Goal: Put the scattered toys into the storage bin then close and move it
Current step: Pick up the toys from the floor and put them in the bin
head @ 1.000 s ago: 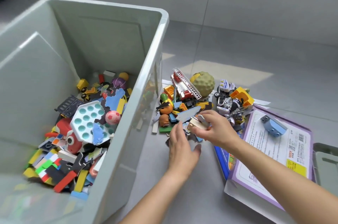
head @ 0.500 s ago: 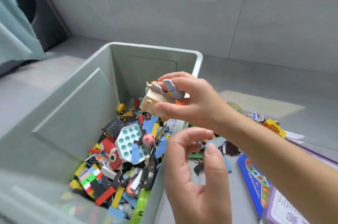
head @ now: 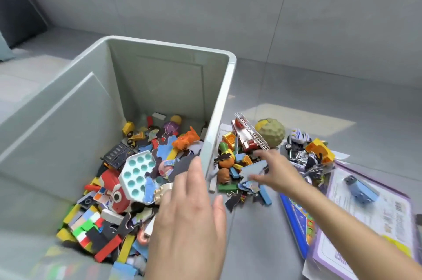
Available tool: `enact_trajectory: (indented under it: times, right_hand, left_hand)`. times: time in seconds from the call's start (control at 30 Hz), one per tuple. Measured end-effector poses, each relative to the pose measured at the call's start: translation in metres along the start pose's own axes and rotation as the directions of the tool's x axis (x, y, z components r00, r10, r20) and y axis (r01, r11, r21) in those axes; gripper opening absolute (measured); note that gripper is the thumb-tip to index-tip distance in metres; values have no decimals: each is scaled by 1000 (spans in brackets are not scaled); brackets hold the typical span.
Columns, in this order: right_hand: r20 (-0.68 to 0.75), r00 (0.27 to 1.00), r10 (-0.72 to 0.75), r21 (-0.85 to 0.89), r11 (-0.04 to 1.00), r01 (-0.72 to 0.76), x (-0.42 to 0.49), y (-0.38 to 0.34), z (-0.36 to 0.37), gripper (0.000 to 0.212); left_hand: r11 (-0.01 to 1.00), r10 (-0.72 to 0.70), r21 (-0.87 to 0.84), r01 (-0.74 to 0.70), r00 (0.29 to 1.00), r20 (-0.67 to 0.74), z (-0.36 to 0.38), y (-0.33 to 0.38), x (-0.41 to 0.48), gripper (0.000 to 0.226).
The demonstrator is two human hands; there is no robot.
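Observation:
The pale green storage bin stands open on the floor at left, its bottom covered with blocks, puzzle pieces and a white pop-it board. A heap of scattered toys lies just right of it, with a fire truck and a bumpy green ball. My left hand hovers flat and empty over the bin's right rim. Over the toy heap, my right hand reaches down with fingers spread, touching puzzle pieces and holding nothing.
A purple-edged booklet with a blue toy block on it lies at right. A yellow toy vehicle and a silver and black toy car sit behind it. Grey tiled wall at the back.
My right hand carried a cream block and small pieces over the bin, let them go, and has swung back right to the heap. My left hand rose over the bin rim.

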State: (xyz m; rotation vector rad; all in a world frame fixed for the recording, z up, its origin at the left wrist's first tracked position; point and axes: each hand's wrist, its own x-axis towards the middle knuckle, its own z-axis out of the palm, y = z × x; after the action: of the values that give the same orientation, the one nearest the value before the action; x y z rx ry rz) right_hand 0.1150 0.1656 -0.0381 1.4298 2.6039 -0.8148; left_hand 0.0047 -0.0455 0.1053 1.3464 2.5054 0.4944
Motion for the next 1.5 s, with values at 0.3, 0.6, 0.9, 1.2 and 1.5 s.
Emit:
enact_trajectory:
  times: [0.3, 0.6, 0.9, 1.2, 1.5]
  right_hand:
    - [164, 922, -350, -562, 735, 379, 25, 32, 73, 97]
    - [-402, 844, -356, -113, 934, 340, 5, 22, 19, 52]
    - [-526, 628, -573, 107, 688, 718, -61, -149, -121, 33]
    - [-218, 820, -529, 4, 840, 542, -15, -157, -98, 48]
    - [-75, 993, 87, -85, 992, -93, 32, 4, 9, 70]
  left_hand:
    - [844, 325, 316, -434, 882, 341, -39, -28, 21, 75]
    - [832, 467, -19, -555, 680, 565, -44, -86, -2, 68]
    - [892, 338, -22, -452, 634, 696, -51, -76, 45, 86]
    - [898, 334, 215, -384, 913, 233, -35, -90, 98, 45]
    - [794, 608, -268, -546, 722, 331, -14, -64, 79, 74]
